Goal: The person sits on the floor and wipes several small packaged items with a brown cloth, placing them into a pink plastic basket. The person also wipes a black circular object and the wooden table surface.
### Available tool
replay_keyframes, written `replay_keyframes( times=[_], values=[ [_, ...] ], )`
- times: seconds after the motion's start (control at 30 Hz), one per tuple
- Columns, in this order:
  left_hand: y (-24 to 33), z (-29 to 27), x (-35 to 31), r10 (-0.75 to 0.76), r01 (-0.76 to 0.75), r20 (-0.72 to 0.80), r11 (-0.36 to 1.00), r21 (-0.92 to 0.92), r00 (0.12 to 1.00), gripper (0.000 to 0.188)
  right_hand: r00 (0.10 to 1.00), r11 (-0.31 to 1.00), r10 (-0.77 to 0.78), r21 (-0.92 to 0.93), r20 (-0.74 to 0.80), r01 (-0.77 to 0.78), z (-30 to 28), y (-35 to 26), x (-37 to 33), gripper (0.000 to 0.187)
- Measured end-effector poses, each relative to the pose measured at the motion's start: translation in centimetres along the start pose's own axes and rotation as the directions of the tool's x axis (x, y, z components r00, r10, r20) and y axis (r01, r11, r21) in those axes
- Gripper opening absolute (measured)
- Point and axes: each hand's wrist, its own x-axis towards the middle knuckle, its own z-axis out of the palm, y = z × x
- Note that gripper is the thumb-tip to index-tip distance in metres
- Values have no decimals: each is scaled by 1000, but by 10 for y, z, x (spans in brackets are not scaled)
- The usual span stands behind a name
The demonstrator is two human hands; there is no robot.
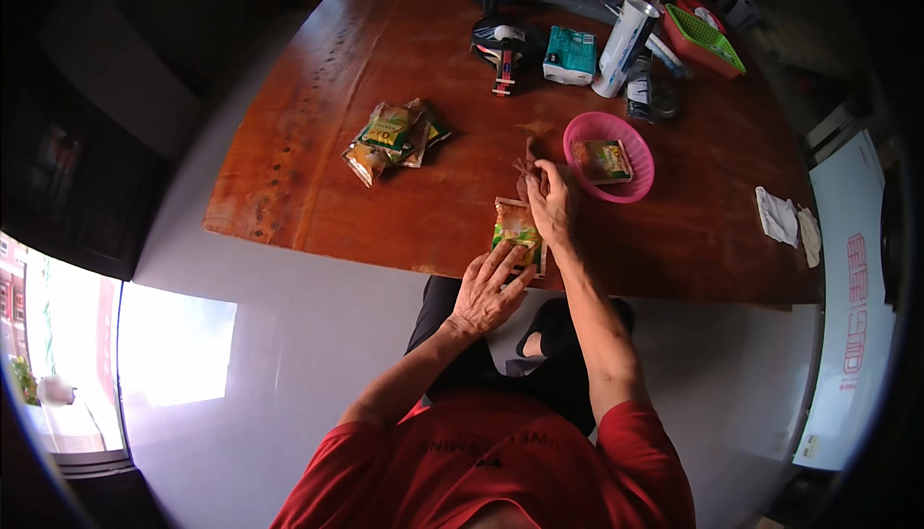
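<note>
A flat yellow, green and brown food packet (515,224) lies near the table's front edge. My left hand (489,288) rests on its lower part, fingers spread and open. Beside the packet's upper right side is my right hand (551,204), its fingers loosely bent, apart and pointing away from me; I see nothing held in them. Just right of that hand stands a round pink plastic basket (647,168), with a similar packet (606,161) inside. Farther left, several more such packets (393,136) lie in a loose pile.
Across the back of the brown wooden table (318,182) stand a teal box (570,54), a tall white-and-dark tube (626,48), a dark bottle (639,91) and a green-and-red basket (705,40). White cloths (778,216) lie at the right edge.
</note>
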Motion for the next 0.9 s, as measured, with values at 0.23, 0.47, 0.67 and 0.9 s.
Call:
replay_keyframes(
  times=[0.23, 0.47, 0.67, 0.9],
  values=[
    [1, 1, -2, -17, 17, 20, 1000, 20, 1000, 49, 886, 888, -278, -253, 371, 385, -43, -59, -55, 33],
    [6, -3, 1, -14, 13, 58, 1000, 28, 998, 61, 980, 753, -142, -628, 140, 199, -27, -14, -27, 27],
    [7, -7, 4, -37, 39, 64, 999, -27, 997, 58, 980, 957, -165, -257, -114, 131, -31, -5, -29, 27],
    [9, -14, 13, -147, 150, 33, 981, -121, 989, 31, 941, 808, -225, -491, 252, 325, -69, -54, -78, 40]
  ],
)
